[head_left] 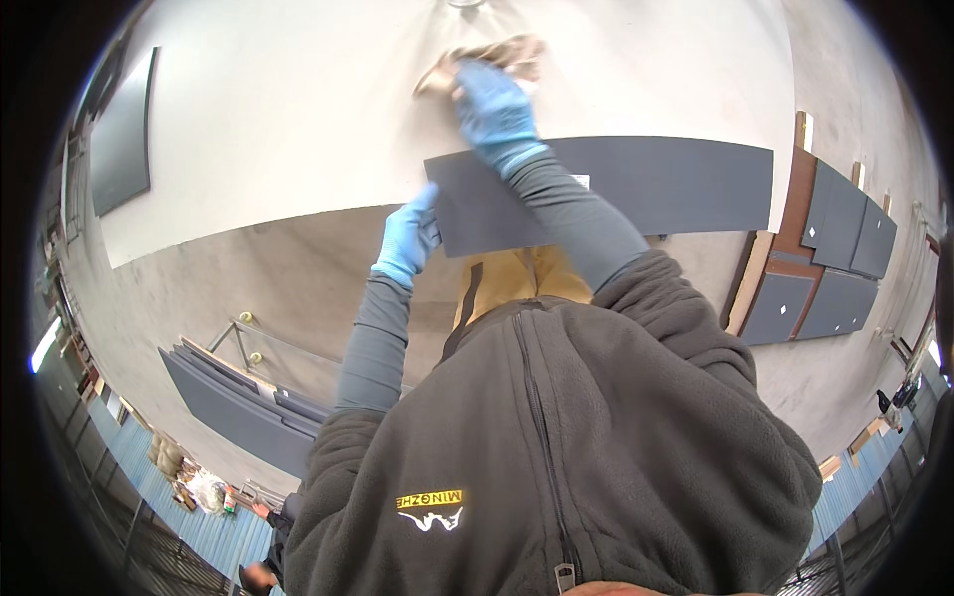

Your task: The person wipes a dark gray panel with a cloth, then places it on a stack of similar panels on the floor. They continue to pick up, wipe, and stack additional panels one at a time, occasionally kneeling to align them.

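Note:
A long dark grey panel [686, 184] lies across the near edge of the white table, partly overhanging it, and carries a small white label. At the panel's left end, my left hand [409, 238], in a blue glove, grips the edge; its fingertips are partly hidden. My right hand [494, 111], also blue-gloved, reaches over the panel and is closed on a beige cloth [522, 58]. Cloth and hand are smeared by motion above the white tabletop, just beyond the panel's far edge. My right forearm covers part of the panel.
The white table [298, 109] stretches ahead, with another grey panel [124, 139] at its far left. A rack of stacked dark panels [234, 407] stands low on the left. To the right, more grey panels [835, 223] lie on a brown surface. Another person [263, 566] is at lower left.

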Tool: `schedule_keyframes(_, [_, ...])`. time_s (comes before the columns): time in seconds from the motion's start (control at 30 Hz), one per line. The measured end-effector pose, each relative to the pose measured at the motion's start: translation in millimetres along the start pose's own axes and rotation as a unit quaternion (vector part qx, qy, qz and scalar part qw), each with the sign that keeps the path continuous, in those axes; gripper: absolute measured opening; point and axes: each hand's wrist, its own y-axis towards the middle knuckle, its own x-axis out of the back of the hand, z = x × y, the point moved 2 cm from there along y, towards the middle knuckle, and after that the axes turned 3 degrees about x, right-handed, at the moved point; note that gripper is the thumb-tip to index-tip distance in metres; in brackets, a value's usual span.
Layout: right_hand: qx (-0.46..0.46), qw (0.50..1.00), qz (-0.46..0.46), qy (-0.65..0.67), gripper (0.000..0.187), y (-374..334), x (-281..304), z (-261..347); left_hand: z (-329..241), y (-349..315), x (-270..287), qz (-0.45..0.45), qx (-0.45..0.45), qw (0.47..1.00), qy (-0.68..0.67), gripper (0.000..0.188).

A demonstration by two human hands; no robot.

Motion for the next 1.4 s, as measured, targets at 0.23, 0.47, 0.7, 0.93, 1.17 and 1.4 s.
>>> schedule_keyframes(0.23, [0.057, 0.993, 0.098, 0.037, 0.043, -56.3, 100.2, 39.2, 6.2, -4.8, -4.4, -0.012, -0.056, 0.997, 0.046, 0.027])
schedule_keyframes(0.47, [0.123, 0.967, 0.222, 0.01, 0.055, -117.7, 70.1, 75.2, 7.1, 11.2, 17.7, -0.047, -0.011, 0.999, 0.013, 0.037])
schedule_keyframes(0.7, [0.046, 0.984, 0.164, -0.048, 0.047, -62.0, 23.9, 51.5, 1.7, -4.5, -2.0, -0.025, 0.009, 0.999, -0.026, 0.045])
schedule_keyframes(0.93, [-0.096, 0.951, 0.292, -0.021, 0.073, -41.2, 31.7, 48.9, 5.7, -10.0, 3.9, 0.01, -0.035, 0.999, 0.01, 0.012])
schedule_keyframes(1.17, [-0.16, 0.936, 0.306, -0.07, 0.083, -34.8, 17.7, 65.8, 7.5, -6.5, -1.5, -0.042, -0.038, 0.998, 0.022, 0.006])
schedule_keyframes(1.4, [-0.145, 0.935, 0.32, -0.042, 0.078, -38.5, 16.3, 62.2, 6.2, -14.2, -10.0, -0.052, -0.04, 0.998, 0.023, 0.007])
